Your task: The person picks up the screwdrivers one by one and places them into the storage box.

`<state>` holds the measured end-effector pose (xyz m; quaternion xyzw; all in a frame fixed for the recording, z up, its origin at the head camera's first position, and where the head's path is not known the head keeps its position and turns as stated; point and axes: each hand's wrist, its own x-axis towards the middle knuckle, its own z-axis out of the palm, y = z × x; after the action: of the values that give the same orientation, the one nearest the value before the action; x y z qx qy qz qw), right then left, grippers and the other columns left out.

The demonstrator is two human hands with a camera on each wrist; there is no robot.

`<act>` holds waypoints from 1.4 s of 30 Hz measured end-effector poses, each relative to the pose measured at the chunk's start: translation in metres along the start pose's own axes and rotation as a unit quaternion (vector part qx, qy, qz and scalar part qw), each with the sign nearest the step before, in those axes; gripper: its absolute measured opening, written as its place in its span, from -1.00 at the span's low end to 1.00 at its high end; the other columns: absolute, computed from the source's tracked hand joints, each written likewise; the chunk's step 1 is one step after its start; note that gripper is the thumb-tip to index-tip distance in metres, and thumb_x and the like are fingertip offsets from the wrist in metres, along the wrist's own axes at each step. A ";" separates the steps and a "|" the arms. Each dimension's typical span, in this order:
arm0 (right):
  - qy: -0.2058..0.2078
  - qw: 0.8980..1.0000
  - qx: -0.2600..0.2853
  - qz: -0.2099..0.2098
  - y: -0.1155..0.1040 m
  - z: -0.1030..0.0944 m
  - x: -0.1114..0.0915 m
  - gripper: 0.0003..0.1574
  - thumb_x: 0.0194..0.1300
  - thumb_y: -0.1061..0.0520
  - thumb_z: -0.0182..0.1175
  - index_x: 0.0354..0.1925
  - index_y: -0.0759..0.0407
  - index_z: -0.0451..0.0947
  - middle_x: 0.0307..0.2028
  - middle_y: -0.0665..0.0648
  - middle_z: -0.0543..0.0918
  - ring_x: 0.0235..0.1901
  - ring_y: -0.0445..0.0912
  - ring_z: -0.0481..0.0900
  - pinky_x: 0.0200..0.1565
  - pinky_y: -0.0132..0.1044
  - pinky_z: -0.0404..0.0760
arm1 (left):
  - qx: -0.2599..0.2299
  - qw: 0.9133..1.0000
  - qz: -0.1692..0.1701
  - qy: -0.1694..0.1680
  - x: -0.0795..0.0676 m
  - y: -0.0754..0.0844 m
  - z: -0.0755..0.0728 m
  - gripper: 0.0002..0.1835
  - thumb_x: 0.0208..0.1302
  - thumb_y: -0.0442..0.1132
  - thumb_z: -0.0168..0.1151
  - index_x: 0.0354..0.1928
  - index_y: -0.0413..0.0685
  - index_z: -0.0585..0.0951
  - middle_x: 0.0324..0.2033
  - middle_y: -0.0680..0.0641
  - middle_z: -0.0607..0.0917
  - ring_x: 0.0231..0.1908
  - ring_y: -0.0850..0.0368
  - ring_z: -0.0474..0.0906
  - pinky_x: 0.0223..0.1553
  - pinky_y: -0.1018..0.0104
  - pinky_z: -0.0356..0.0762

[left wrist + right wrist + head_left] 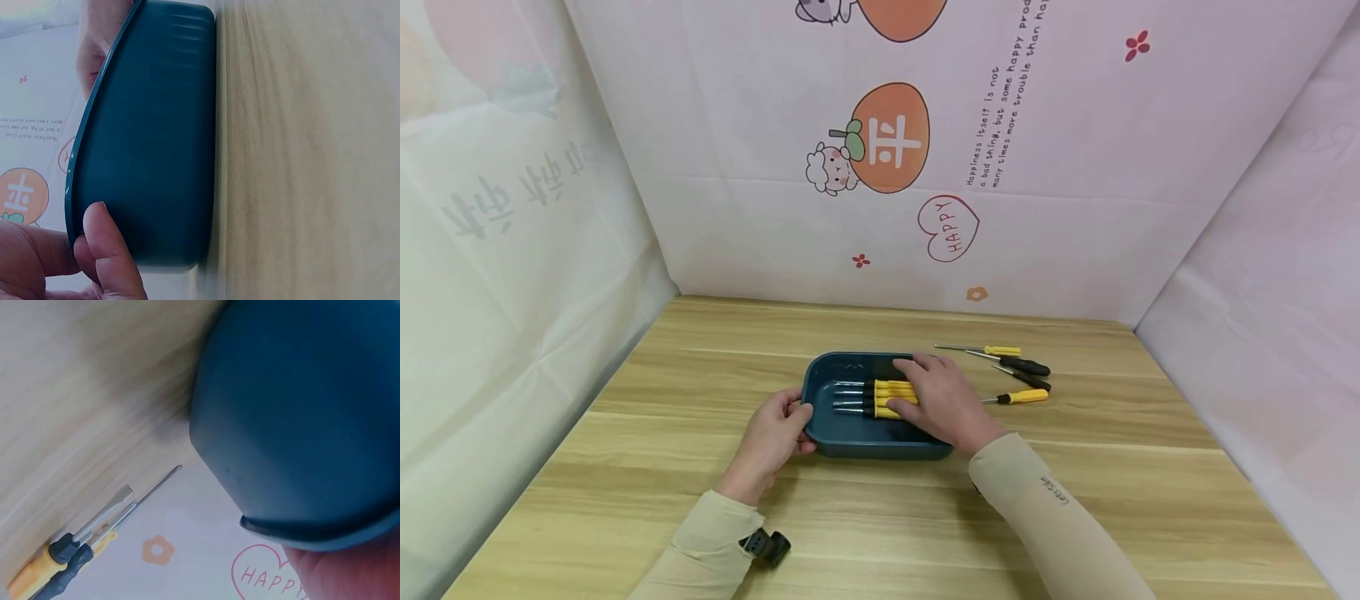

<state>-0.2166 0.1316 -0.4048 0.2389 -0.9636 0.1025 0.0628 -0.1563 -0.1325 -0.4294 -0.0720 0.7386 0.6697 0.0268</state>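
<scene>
A dark blue-green plastic tray [880, 450] stands on the wooden table. My left hand [778, 433] grips its left end, thumb over the rim and fingers outside against the wall; the left wrist view shows the fingers beneath the rim [78, 169]. Inside the tray several screwdrivers [891, 408] with yellow and black handles lie side by side, shafts toward the left. My right hand [943, 400] reaches over the tray's right end, covering the handle ends. Its thumb lies on the handles and its fingers extend past their far side; whether they pinch a handle I cannot tell.
To the tray's right lie loose screwdrivers: a yellow-handled one [1002, 351] at the back, two black-handled ones [1026, 366], and a yellow and black one [1027, 397] nearer. A printed white cloth [760, 208] hangs behind the table, with more cloth on both sides.
</scene>
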 end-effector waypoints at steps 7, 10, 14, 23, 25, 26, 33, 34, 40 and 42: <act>0.016 1.000 0.005 0.000 0.006 -0.004 -0.001 -0.15 0.40 -0.33 0.30 0.49 -0.01 0.42 0.48 0.26 0.38 0.43 0.25 0.34 0.43 0.20 0.41 | -0.001 1.000 0.000 0.000 0.000 0.000 0.000 -0.56 0.59 -0.28 0.06 0.40 -0.27 0.45 -0.17 -0.20 0.55 -0.46 0.13 0.57 -0.41 0.37 0.69; 0.017 1.000 0.004 0.005 0.010 -0.006 -0.001 -0.13 0.40 -0.34 0.30 0.50 -0.03 0.40 0.50 0.28 0.36 0.44 0.27 0.33 0.43 0.23 0.39 | -0.002 1.000 0.000 0.000 0.000 0.000 0.000 -0.56 0.59 -0.28 0.06 0.41 -0.27 0.45 -0.17 -0.20 0.55 -0.46 0.13 0.57 -0.41 0.37 0.69; 0.016 1.000 -0.003 0.012 0.015 -0.010 -0.002 -0.11 0.40 -0.35 0.29 0.51 -0.04 0.36 0.51 0.30 0.34 0.46 0.28 0.31 0.45 0.25 0.35 | -0.001 1.000 0.001 0.000 0.000 -0.001 0.000 -0.55 0.59 -0.27 0.06 0.41 -0.27 0.45 -0.17 -0.20 0.55 -0.46 0.13 0.57 -0.41 0.37 0.69; 0.004 1.000 -0.002 0.030 0.031 -0.017 -0.004 -0.07 0.42 -0.37 0.24 0.57 -0.05 0.28 0.54 0.30 0.28 0.51 0.30 0.22 0.47 0.30 0.28 | -0.001 1.000 0.002 -0.001 0.000 -0.001 0.000 -0.56 0.59 -0.27 0.06 0.41 -0.26 0.45 -0.16 -0.20 0.55 -0.45 0.13 0.57 -0.41 0.37 0.69; 0.004 0.999 0.002 0.035 0.034 -0.019 -0.005 -0.06 0.42 -0.37 0.24 0.58 -0.05 0.27 0.55 0.31 0.27 0.51 0.30 0.21 0.46 0.31 0.29 | 0.000 1.000 0.002 -0.001 0.000 -0.001 0.000 -0.56 0.59 -0.27 0.06 0.41 -0.26 0.45 -0.16 -0.20 0.55 -0.45 0.13 0.57 -0.41 0.37 0.69; 0.005 0.999 0.006 0.035 0.035 -0.020 -0.006 -0.05 0.42 -0.36 0.25 0.58 -0.04 0.26 0.55 0.32 0.26 0.51 0.31 0.20 0.46 0.32 0.28 | 0.001 1.000 0.002 -0.001 -0.001 -0.001 0.000 -0.55 0.59 -0.26 0.06 0.41 -0.25 0.45 -0.16 -0.20 0.55 -0.45 0.13 0.57 -0.41 0.37 0.69; 0.012 0.999 -0.003 0.034 0.049 -0.023 -0.009 -0.05 0.43 -0.34 0.25 0.58 0.02 0.26 0.53 0.38 0.28 0.48 0.35 0.24 0.44 0.35 0.29 | 0.006 1.000 0.003 -0.001 -0.001 -0.002 -0.001 -0.55 0.59 -0.25 0.07 0.41 -0.25 0.45 -0.15 -0.20 0.55 -0.45 0.13 0.57 -0.40 0.36 0.69; 0.011 0.999 -0.006 0.035 0.051 -0.024 -0.009 -0.04 0.44 -0.35 0.24 0.58 0.03 0.25 0.53 0.38 0.28 0.48 0.34 0.25 0.45 0.34 0.28 | 0.006 1.000 0.003 -0.001 -0.001 -0.001 -0.001 -0.55 0.59 -0.25 0.07 0.41 -0.26 0.45 -0.15 -0.21 0.55 -0.45 0.13 0.57 -0.40 0.36 0.69; 0.005 0.998 -0.009 0.058 0.060 -0.026 -0.011 -0.04 0.43 -0.36 0.23 0.58 0.01 0.25 0.52 0.39 0.28 0.49 0.35 0.24 0.46 0.35 0.26 | 0.004 1.000 0.002 -0.001 -0.001 -0.001 -0.001 -0.55 0.59 -0.26 0.07 0.41 -0.27 0.44 -0.14 -0.22 0.55 -0.44 0.12 0.57 -0.39 0.36 0.70; 0.007 0.998 -0.005 0.063 0.063 -0.027 -0.012 -0.05 0.43 -0.35 0.24 0.57 0.01 0.25 0.52 0.39 0.29 0.48 0.36 0.24 0.45 0.36 0.27 | 0.005 1.000 0.002 -0.001 -0.001 -0.001 -0.001 -0.55 0.59 -0.26 0.06 0.41 -0.27 0.44 -0.14 -0.22 0.55 -0.44 0.12 0.57 -0.39 0.36 0.70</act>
<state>-0.2337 0.1982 -0.3913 0.1767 -0.9767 0.1032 0.0645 -0.1557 -0.1335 -0.4301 -0.0694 0.7419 0.6664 0.0263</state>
